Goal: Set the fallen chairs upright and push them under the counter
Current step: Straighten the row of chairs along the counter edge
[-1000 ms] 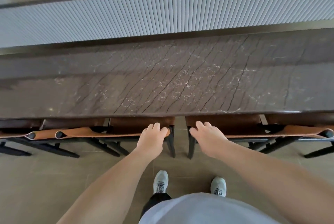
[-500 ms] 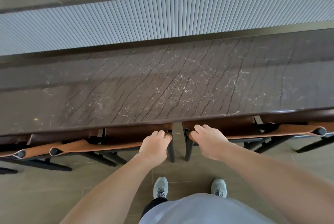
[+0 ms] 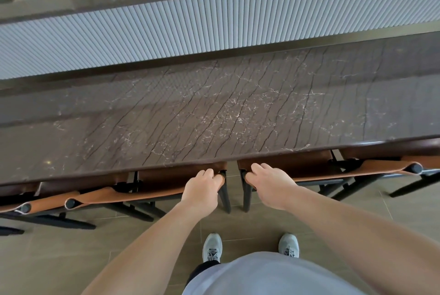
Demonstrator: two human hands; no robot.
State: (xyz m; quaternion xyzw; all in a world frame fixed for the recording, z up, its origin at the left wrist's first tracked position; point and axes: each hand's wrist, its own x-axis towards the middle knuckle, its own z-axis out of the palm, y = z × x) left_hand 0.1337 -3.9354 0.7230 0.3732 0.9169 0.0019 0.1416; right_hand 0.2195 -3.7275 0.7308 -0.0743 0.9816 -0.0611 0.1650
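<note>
- Since only the head view is on hand, everything below comes from it: two chairs stand upright at the lower middle of the frame, side by side with a narrow gap between them, their seats tucked under the dark stone counter.
- Left chair shows a tan sling back stretched over a dark frame; right chair matches it.
- Judging by the build, each chair is stiff in the frame but soft in the sling, so the firm place to take hold is the top rail at the corner post, not the leather. They look moderately heavy and likely to drag on the tiled floor rather than slide freely.
- Left hand is curled over the inner top corner of the left chair, fingers wrapped down.
- Right hand is curled likewise over the inner corner of the right chair.
- Both hands sit just below the counter's near edge, close together, with the person's shoes at lower centre.
- More chairs line the far left and right edges.
</note>
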